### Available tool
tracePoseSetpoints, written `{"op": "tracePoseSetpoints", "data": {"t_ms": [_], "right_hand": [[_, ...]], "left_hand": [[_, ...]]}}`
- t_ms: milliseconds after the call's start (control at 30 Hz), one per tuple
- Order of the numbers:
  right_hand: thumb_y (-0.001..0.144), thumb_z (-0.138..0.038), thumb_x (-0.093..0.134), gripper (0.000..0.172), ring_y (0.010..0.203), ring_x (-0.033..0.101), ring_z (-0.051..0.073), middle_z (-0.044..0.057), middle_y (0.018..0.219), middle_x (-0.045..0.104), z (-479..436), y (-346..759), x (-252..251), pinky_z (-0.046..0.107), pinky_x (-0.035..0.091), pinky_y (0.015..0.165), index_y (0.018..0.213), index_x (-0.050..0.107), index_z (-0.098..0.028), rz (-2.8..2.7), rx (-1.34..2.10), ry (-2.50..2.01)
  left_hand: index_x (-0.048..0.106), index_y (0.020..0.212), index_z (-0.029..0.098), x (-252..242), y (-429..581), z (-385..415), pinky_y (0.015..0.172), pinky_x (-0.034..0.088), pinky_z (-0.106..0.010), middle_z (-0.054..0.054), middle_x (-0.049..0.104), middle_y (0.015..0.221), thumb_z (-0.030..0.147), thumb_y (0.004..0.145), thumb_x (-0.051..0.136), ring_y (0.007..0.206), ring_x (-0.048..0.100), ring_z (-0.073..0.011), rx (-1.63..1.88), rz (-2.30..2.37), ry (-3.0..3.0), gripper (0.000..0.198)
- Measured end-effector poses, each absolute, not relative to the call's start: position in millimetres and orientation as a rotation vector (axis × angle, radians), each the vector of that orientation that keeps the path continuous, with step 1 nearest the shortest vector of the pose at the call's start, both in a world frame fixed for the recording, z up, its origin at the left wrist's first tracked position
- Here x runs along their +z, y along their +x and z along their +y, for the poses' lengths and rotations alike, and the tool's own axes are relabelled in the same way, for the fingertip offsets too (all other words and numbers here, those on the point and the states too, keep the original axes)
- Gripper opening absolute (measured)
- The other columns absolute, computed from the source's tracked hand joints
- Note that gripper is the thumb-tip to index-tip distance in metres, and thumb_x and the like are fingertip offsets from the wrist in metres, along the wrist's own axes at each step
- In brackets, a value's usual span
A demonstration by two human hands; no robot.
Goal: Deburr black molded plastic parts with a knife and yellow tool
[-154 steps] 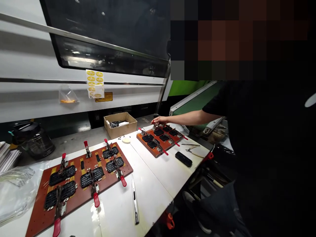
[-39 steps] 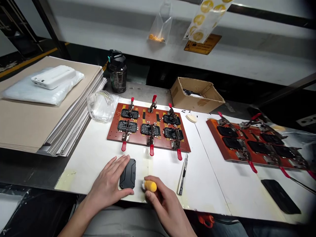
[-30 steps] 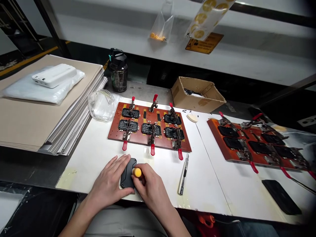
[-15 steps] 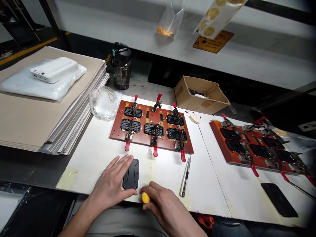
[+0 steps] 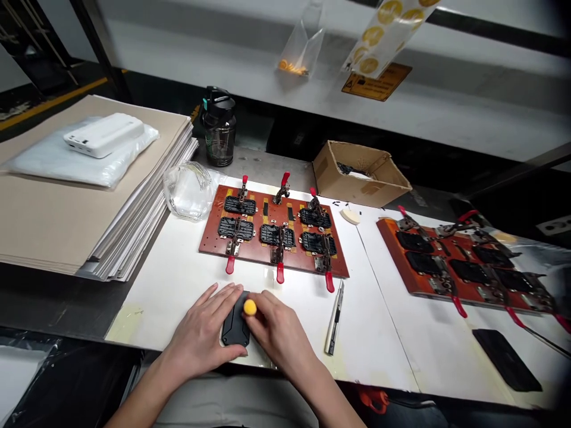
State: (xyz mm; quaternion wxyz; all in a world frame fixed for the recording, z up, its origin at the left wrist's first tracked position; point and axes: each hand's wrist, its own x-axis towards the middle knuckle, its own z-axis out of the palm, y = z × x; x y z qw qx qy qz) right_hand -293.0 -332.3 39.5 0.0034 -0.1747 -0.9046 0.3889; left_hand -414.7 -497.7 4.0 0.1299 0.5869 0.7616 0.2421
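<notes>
A small black plastic cover [image 5: 235, 327] lies near the front edge of the white table [image 5: 392, 339]. My left hand [image 5: 203, 333] rests flat beside and on its left side, fingers spread, holding it down. My right hand [image 5: 277, 333] is closed around a small tool with a round yellow end [image 5: 250, 307], held over the top of the cover. Just beyond stands a red-brown clamp board [image 5: 273, 236] with several black parts under red-handled toggle clamps.
A silver utility knife [image 5: 334, 315] lies right of my hands. A second clamp board [image 5: 464, 261] and a black part [image 5: 499, 359] sit at the right. Behind are a cardboard box [image 5: 359, 172], a dark bottle [image 5: 219, 128], a plastic bag [image 5: 187, 190] and a stack of cardboard sheets [image 5: 75, 196].
My right hand moved from the table's front edge up onto the black cover, bringing the yellow-ended tool over its top. My left hand stays on the cover.
</notes>
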Motion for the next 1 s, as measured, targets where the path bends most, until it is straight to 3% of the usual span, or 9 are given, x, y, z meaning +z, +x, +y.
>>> {"op": "tracePoseSetpoints", "data": {"t_ms": [200,333,500,633,867,1000], "right_hand": [[0.098,-0.025,0.056,0.009,0.077,0.058,0.017,0.002,0.091,0.062,-325.9,-280.8,32.3,0.028,0.044,0.07,0.105,0.062,-0.023,-2.612,1.009,-0.862],[0.097,-0.032,0.059,0.013,0.07,0.057,0.015,0.0,0.09,0.063,-340.1,-275.2,19.9,0.027,0.044,0.067,0.107,0.062,-0.023,-2.489,1.219,-0.849],[0.097,-0.025,0.056,0.009,0.072,0.056,0.015,0.0,0.088,0.059,-356.7,-262.9,27.2,0.026,0.044,0.069,0.105,0.061,-0.023,-2.552,1.342,-0.778],[0.094,-0.022,0.06,0.004,0.067,0.054,0.013,-0.003,0.079,0.057,-353.1,-247.3,41.9,0.024,0.041,0.062,0.091,0.061,-0.024,-2.674,1.529,-0.761],[0.096,-0.029,0.06,0.012,0.072,0.056,0.015,0.0,0.088,0.061,-347.6,-272.9,24.6,0.027,0.045,0.07,0.105,0.063,-0.021,-2.448,1.289,-0.845],[0.095,-0.021,0.059,0.007,0.071,0.056,0.014,-0.001,0.085,0.059,-349.4,-262.1,35.2,0.025,0.045,0.068,0.1,0.062,-0.023,-2.619,1.425,-0.731]], "left_hand": [[0.018,0.158,0.02,3.9,-413.3,-497.5,0.124,0.032,-0.052,-0.011,0.044,0.158,0.044,0.074,0.082,0.145,0.042,-0.0271,0.715,2.247,1.705,0.109],[0.018,0.158,0.02,4.2,-413.0,-497.5,0.124,0.033,-0.051,-0.011,0.044,0.158,0.046,0.076,0.08,0.146,0.042,-0.027,0.713,2.232,1.713,0.106],[0.019,0.158,0.021,3.4,-412.8,-497.7,0.124,0.032,-0.05,-0.01,0.043,0.158,0.046,0.078,0.076,0.146,0.041,-0.0257,0.694,2.257,1.712,0.101],[0.018,0.158,0.02,1.9,-412.5,-497.7,0.124,0.034,-0.051,-0.01,0.043,0.158,0.044,0.08,0.074,0.145,0.043,-0.0251,0.657,2.259,1.718,0.099],[0.02,0.158,0.02,3.1,-411.9,-496.6,0.124,0.032,-0.05,-0.011,0.043,0.158,0.046,0.078,0.076,0.146,0.042,-0.0262,0.692,2.257,1.723,0.101],[0.02,0.157,0.02,5.7,-412.2,-496.4,0.124,0.034,-0.051,-0.011,0.044,0.157,0.046,0.078,0.076,0.145,0.043,-0.026,0.698,2.251,1.7,0.1]]}}
